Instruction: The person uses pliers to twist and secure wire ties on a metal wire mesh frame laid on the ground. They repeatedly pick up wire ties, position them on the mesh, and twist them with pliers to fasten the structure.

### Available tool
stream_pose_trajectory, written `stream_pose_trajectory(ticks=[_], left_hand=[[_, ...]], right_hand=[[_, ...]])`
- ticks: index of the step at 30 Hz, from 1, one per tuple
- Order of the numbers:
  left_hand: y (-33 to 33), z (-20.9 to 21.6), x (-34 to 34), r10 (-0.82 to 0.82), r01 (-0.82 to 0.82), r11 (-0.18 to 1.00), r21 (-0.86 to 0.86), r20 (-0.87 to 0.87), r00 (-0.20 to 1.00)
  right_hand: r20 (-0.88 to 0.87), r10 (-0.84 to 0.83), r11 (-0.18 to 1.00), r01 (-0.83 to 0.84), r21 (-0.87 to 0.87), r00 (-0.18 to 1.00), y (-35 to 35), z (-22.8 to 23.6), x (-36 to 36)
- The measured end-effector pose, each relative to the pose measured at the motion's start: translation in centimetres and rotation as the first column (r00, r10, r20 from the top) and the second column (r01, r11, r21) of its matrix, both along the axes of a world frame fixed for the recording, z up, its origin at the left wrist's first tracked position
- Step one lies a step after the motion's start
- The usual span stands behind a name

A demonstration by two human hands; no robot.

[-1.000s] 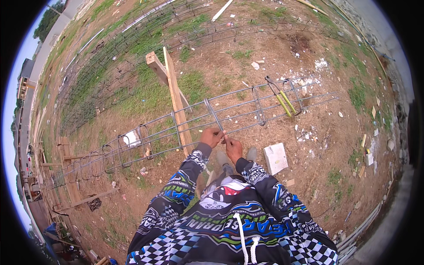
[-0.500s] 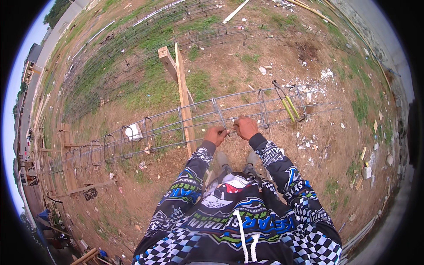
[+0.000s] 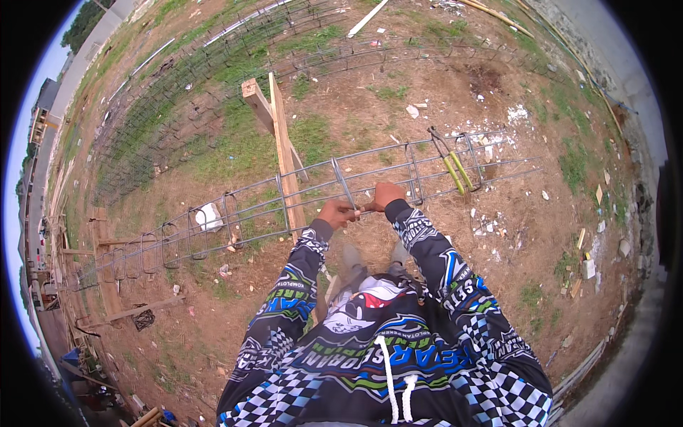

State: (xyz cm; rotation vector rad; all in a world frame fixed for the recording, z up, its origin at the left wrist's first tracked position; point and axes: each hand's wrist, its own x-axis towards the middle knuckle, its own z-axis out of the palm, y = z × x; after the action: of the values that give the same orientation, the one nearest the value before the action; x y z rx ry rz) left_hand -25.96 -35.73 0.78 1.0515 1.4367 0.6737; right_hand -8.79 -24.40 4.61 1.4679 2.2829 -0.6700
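Observation:
A long rebar cage of steel bars and square stirrups stretches across in front of me. At its near bar, close to a stirrup, my left hand has its fingertips pinched together. My right hand is curled closed just beside it, back of the hand upward, with the thumb side toward the left fingertips. Whatever lies between the fingers is too small and covered to make out. Pincers with yellow-green handles hang on the cage to the right of my hands.
Upright timber props the cage left of my hands, and a wooden frame stands near its far left end. A white block shows behind the bars. More steel mesh lies on the grass beyond. A concrete wall borders the right.
My right hand has rolled over, its back now turned upward. Both hands stay at the same near bar and stirrup. The whole view has shifted slightly.

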Motion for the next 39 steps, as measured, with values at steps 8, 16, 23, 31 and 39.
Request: stream_pose_trajectory(ticks=[8,16,23,31,39], left_hand=[[0.1,0.9,-0.1,-0.074,0.072,0.997,-0.017,-0.154,0.985],[0.5,1.2,-0.2,-0.106,0.108,0.994,-0.003,-0.210,0.972],[0.7,-1.6,-0.2,-0.160,0.177,0.983,0.049,-0.247,0.956],[0.9,-0.4,-0.3,-0.211,0.224,0.974,0.031,-0.238,0.948],[-1.1,-0.2,1.0,-0.015,0.086,0.974,0.210,-0.318,0.948]], right_hand=[[0.035,-0.079,0.997,0.080,-0.020,0.996,-0.2,-0.8,-0.3],[-0.126,-0.035,0.981,0.058,0.186,0.991,-1.6,0.5,0.5],[-0.598,0.335,0.901,-0.063,0.429,0.728,-10.4,-2.6,6.6],[-0.306,0.408,0.778,-0.152,0.610,0.860,-10.9,-4.5,5.2],[-0.430,0.061,0.998,-0.047,0.043,0.901,-13.2,0.4,2.7]])
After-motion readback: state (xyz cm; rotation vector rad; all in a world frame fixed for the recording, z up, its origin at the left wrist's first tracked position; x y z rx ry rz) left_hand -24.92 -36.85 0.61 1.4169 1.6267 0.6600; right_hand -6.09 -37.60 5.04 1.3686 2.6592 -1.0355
